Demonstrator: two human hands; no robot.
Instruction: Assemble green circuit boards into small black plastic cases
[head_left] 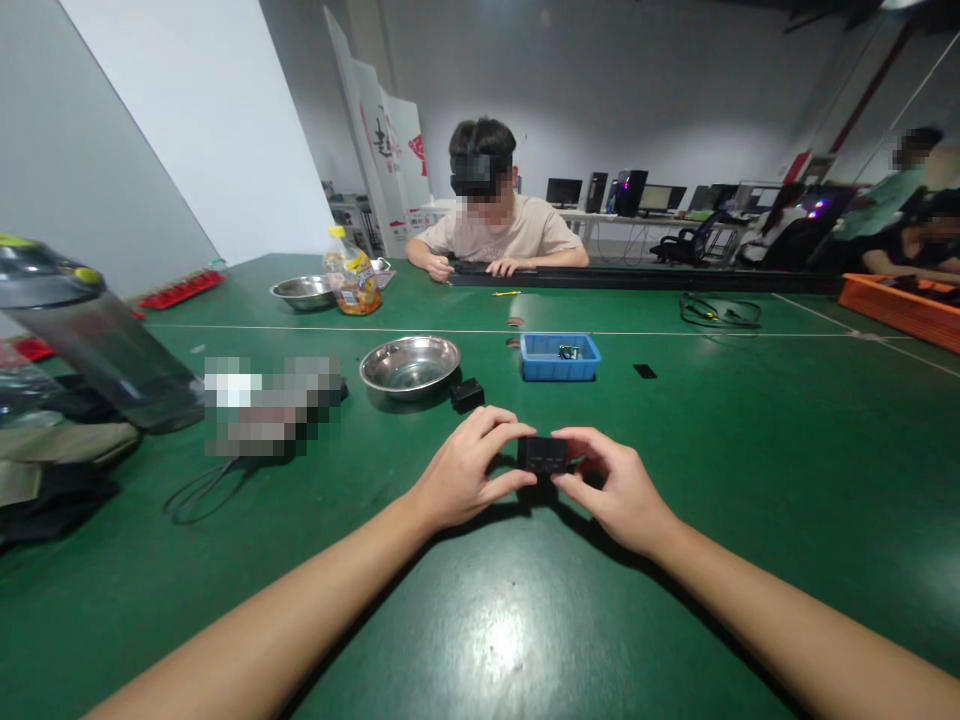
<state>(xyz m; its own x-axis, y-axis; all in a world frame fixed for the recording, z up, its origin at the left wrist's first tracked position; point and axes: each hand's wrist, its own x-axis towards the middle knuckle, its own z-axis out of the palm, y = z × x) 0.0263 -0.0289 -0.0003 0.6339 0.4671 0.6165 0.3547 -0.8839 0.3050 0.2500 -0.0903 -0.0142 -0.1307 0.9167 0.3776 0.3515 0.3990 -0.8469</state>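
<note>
A small black box (547, 455) with faint markings on the side facing me is held just over the green table. My left hand (480, 465) pinches its left end between thumb and fingers. At its right end, my right hand (611, 485) grips it the same way. Another black box-shaped piece (467, 395) lies beyond my left hand, beside a shiny metal bowl (410, 385). Behind the held box stands a blue plastic bin (559, 370) with a small circuit board (574, 352) inside. A thin black flat piece (645, 371) lies to the right.
To the left are a large grey bottle (112, 340), a blurred-out object with a cable (202, 500), and cloth bags. Farther back stand a second bowl (304, 292) and a yellow-capped bottle (356, 280). Across the table (750, 480) sits a person (502, 225); an orange crate (900, 308) is at right.
</note>
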